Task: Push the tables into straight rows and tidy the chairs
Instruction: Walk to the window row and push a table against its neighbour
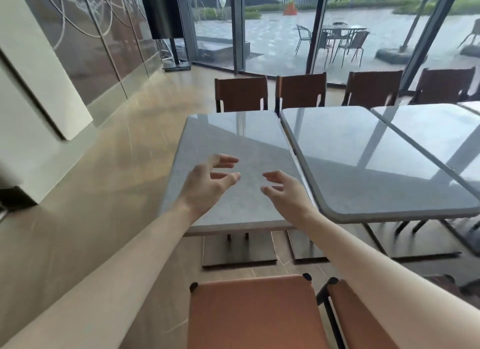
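A grey stone-topped table (pixel 228 130) stands straight ahead. A second grey table (pixel 363 151) sits skewed at its right, with a narrow wedge-shaped gap between them, and a third table (pixel 441 130) follows further right. My left hand (pixel 207 182) and my right hand (pixel 285 192) hover above the near half of the first table, fingers loosely spread, holding nothing. Several brown chairs (pixel 241 91) line the far side of the tables. An orange-brown chair back (pixel 254 312) is directly below me, with another chair (pixel 358 322) to its right.
A tan floor (pixel 124 146) runs along the left beside a panelled wall (pixel 85 44). Glass walls (pixel 280 37) close the far side, with a patio table and chairs (pixel 337 39) outside. A dark stand (pixel 171 37) sits in the far left corner.
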`<state>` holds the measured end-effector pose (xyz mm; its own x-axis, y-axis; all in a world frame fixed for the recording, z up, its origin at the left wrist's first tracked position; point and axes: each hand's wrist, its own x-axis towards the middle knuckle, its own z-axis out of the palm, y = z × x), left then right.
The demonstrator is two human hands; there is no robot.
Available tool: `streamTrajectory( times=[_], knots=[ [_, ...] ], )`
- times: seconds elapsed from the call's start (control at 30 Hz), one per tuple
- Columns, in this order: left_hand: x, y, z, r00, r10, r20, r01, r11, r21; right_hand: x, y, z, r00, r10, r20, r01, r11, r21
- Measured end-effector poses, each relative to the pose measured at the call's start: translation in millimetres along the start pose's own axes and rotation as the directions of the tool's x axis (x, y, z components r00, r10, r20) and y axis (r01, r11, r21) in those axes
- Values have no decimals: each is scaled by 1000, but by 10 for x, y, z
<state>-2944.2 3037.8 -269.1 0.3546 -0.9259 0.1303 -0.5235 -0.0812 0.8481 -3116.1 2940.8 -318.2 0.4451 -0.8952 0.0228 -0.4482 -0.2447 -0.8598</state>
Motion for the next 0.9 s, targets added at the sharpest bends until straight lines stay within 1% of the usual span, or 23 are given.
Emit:
streamTrajectory(
  times=[0.1, 0.17, 0.27, 0.37, 0.47, 0.57, 0.7, 0.8, 0.9],
  knots=[
    [-368, 362, -604, 992, 121, 31, -122, 992, 25, -434, -648, 49, 998, -46, -37, 50, 992, 118],
    [-615, 521, -1038, 984, 172, 46, -174, 984, 45, -698, -1031, 175, 996, -77, -49, 84, 983, 162],
    [-947, 580, -1696, 973, 222, 68, -226, 972, 59, -1008, -1573, 497, 992, -91, -90, 109, 969, 223],
    [-1281, 495, -2315, 961, 267, 75, -272, 959, 73, -1200, -2072, 926, 988, -77, -133, 116, 941, 316],
    [-1606, 351, -2867, 961, 270, 62, -275, 957, 94, -1351, -2523, 1361, 989, -76, -130, 120, 919, 376],
    [-1806, 176, -3317, 969, 247, 12, -247, 965, 83, -1455, -2880, 1711, 989, -88, -115, 128, 905, 407],
    [-1912, -120, -3707, 981, 182, -60, -184, 983, -16, -1508, -3205, 2010, 987, -102, -125, 144, 907, 396],
    [-1881, -347, -3886, 986, 139, -87, -149, 981, -121, -1445, -3347, 2160, 985, -103, -138, 150, 909, 389],
    [-1755, -569, -4048, 989, 112, -99, -129, 975, -179, -1306, -3431, 2310, 984, -100, -148, 150, 914, 378]
  ],
)
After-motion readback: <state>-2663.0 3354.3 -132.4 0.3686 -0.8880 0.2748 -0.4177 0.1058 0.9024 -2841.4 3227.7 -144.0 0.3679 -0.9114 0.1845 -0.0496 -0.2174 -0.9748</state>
